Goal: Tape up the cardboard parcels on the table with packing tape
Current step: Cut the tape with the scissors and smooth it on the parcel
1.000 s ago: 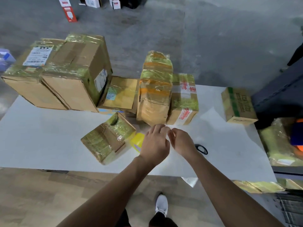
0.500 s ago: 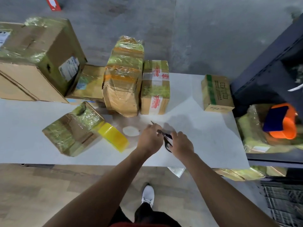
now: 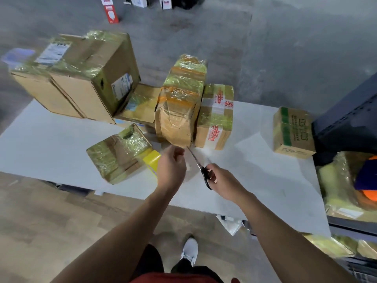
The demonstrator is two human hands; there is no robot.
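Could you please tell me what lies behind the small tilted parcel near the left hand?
A flat taped parcel lies there, between the large box and the tall wrapped parcel. The small parcel covers part of its near edge, so whether they touch cannot be seen.

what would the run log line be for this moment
right hand: grips scissors, blades toward tall parcel | left hand: fingers curled, hold unclear | tape roll: on table

A warehouse or dispatch area is suggested: taped cardboard parcels [image 3: 91, 82] are stacked on a white table [image 3: 51, 144], a bare concrete floor [image 3: 285, 48] is seen beyond w/ more cartons [image 3: 111, 11] set at the back, & wrapped pkgs [image 3: 336, 190] are kept on a dark metal rack [image 3: 350, 119] at right.
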